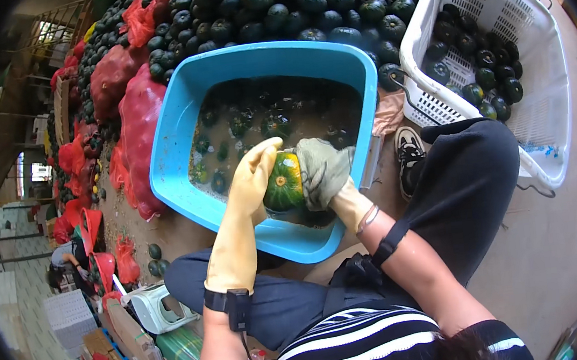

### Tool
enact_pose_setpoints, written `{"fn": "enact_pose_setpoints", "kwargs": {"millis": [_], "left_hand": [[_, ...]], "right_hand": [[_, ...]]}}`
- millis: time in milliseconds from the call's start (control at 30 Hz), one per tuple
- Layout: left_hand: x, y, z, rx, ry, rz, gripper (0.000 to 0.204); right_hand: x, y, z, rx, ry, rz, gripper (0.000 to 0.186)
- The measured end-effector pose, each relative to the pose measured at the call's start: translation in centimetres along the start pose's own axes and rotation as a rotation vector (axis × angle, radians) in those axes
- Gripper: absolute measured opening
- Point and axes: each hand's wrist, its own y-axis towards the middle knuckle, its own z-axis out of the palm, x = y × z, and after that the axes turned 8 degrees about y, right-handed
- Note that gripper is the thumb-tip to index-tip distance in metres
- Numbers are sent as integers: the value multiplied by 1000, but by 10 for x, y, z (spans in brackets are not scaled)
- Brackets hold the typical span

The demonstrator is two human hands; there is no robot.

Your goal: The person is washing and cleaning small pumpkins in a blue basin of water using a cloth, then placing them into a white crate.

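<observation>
My yellow-rubber-gloved left hand [253, 177], grey-cloth-covered right hand [324, 169], fingers gripping round green-yellow squash [282, 189], mid-frame over blue plastic tub [296, 241]

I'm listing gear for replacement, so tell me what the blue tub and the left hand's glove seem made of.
Blue tub: likely plastic, smooth, slightly glossy, with rounded moulded corners. Left glove: probably rubber, satin, no visible weave; exact kind unclear.

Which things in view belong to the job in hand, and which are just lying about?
Likely in the job:
green squash, held between left hand and right hand
blue tub of murky water
white basket holding squashes

Apparently just lying about:
red sacks
white stacks, far left
</observation>
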Motion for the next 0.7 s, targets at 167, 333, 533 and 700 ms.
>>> {"fn": "enact_pose_setpoints", "kwargs": {"millis": [167,333,533,700], "left_hand": [[-17,12,10,-151,530,-152,20],[-52,8,28,191,6,9,22],[-28,21,44,-285,243,128,36],[-27,-32,66,-330,533,408,80]], "right_hand": [[13,-17,-5,-80,-154,-403,27],[-7,-30,-11,-138,845,-255,38],[-41,-27,31,-184,2213,578,42],[-16,-34,13,-172,1807,546,29]]}}
